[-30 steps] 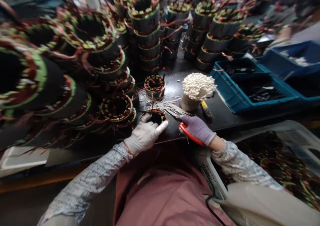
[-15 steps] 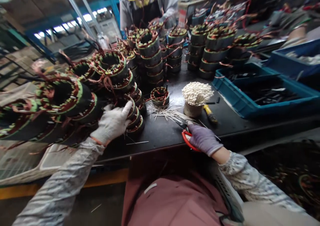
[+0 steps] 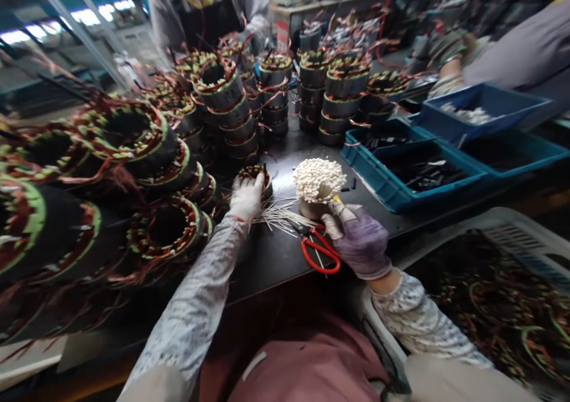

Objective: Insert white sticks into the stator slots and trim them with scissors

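Observation:
My left hand [image 3: 247,199], in a white glove, grips the near rim of a small wire-wound motor stator [image 3: 268,183] standing on the black table. The hand hides part of its ring. My right hand [image 3: 361,239], in a purple glove with pale fingertips, has thumb and fingers apart. It is beside a bundle of thin white-tipped sticks [image 3: 319,179] in a round holder [image 3: 312,209]. Red-handled scissors [image 3: 320,250] lie just left of that hand. Loose white sticks [image 3: 278,215] are spread between stator and holder. A yellow-handled tool [image 3: 337,199] shows only partly behind my right fingers.
Stacked stators [image 3: 122,135] crowd the left, with more stacks [image 3: 227,105] behind. Blue trays [image 3: 396,197] with black pieces stand right; a blue bin [image 3: 485,102] holds white pieces. A pale crate [image 3: 512,224] of stators is lower right. Other people work across and at right.
My left hand has moved right from a stator in the left stack to the small stator. My right hand has let go of the scissors, which now lie on the table. The view has turned right.

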Motion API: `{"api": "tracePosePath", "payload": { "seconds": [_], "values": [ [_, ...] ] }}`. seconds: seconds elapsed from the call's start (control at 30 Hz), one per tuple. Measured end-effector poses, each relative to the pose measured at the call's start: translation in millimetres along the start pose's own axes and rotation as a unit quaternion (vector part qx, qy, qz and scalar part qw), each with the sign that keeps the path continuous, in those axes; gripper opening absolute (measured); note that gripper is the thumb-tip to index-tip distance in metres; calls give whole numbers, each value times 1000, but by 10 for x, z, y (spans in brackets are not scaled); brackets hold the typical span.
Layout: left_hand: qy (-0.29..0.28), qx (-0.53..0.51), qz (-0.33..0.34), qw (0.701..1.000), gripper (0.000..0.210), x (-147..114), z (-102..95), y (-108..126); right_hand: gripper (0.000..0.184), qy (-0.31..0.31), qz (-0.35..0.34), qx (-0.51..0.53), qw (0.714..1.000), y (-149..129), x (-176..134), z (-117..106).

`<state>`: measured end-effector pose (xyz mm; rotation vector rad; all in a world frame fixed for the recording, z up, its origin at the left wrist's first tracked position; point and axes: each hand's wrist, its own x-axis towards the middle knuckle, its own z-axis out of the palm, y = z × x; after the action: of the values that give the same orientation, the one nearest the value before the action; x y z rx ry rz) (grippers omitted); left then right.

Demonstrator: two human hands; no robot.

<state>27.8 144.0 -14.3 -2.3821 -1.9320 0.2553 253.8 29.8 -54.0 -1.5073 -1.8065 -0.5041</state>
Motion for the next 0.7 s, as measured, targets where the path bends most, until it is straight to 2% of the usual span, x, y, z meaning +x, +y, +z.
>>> {"api": "tracePosePath", "payload": {
  "seconds": [0.03, 0.1, 0.2, 0.3, 0.37, 0.43, 0.57, 0.63, 0.7],
  "values": [
    [-25, -5, -3, 1000, 69, 155, 54, 7, 28, 21, -1, -3, 1000, 4, 75, -5],
    [-35, -15, -12, 999, 77, 289, 101, 9, 31, 33, -10, -1, 999, -20, 212, -3],
    [-11, -46, -57, 997, 82, 154, 31, 47, 36, 22, -40, 12, 999, -117, 355, 43],
    [25, -77, -100, 992, 84, -229, -101, 167, 31, -6, -67, 19, 998, -216, 447, 138],
    [64, -78, -68, 993, 82, -573, -135, 267, 24, -25, -77, 39, 996, -246, 489, 191],
    [102, -71, -3, 992, 79, -945, -83, 356, 21, -19, -73, 88, 993, -239, 513, 203],
    [119, -46, 79, 989, 67, -1569, 223, 422, 18, 69, -7, 226, 972, -162, 490, 80],
    [133, -28, 96, 986, 59, -1755, 345, 389, 17, 130, 35, 291, 947, -122, 426, -16],
    [163, -6, 121, 979, 52, -1828, 353, 357, 18, 172, 87, 346, 918, -96, 319, -104]
  ]
}}
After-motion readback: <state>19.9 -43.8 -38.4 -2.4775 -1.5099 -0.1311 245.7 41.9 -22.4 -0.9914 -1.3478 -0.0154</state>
